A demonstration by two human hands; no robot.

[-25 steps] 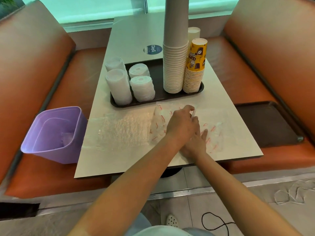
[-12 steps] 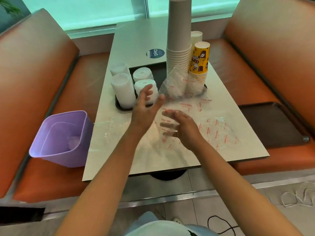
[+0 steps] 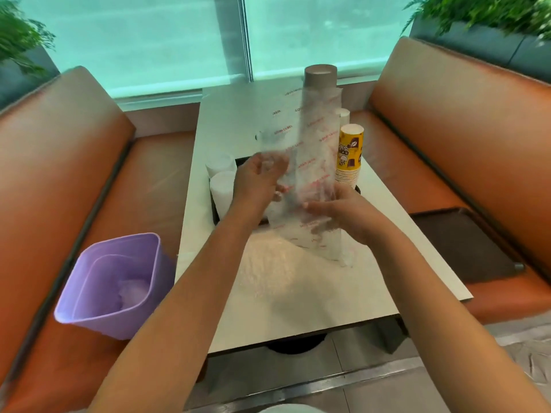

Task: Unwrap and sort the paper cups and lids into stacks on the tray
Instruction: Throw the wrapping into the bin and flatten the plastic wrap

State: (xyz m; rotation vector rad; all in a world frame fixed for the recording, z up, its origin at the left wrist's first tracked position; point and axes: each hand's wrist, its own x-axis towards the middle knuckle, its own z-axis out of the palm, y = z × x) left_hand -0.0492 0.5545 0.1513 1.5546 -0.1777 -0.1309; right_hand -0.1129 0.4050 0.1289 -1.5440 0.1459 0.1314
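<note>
Purple bin [image 3: 116, 287]: far left, on the orange seat beside the bench [image 3: 298, 299], opening tilted toward the camera, with crumpled clear film inside. Lid stacks [image 3: 222, 186]: two white columns at the left end of the dark tray [image 3: 357, 189], partly hidden behind the left hand. Left hand [image 3: 258, 180]: raised above the bench, fingers curled onto the upper left part of the clear wrapper. Clear wrapper [image 3: 310, 174]: transparent film with red print, held up in the air between the two hands, its top reaching in front of the tall cup stack and its lower end hanging just above the bench; blurred. Second sheet of clear film [image 3: 268, 263]: flat on the bench, below the hands. Tall grey cup stack [image 3: 320, 81]: upright on the tray, seen mostly through the wrapper. Right hand [image 3: 348, 216]: lower than the left, fingers extended leftward against the wrapper's lower part; whether the thumb pinches the film I cannot tell. Yellow printed cup stack [image 3: 349, 156]: upright at the tray's right end, just right of the wrapper, with a white cup stack [image 3: 344, 116] behind it. Second dark tray [image 3: 468, 239]: on the right seat, apart from the bench.
</note>
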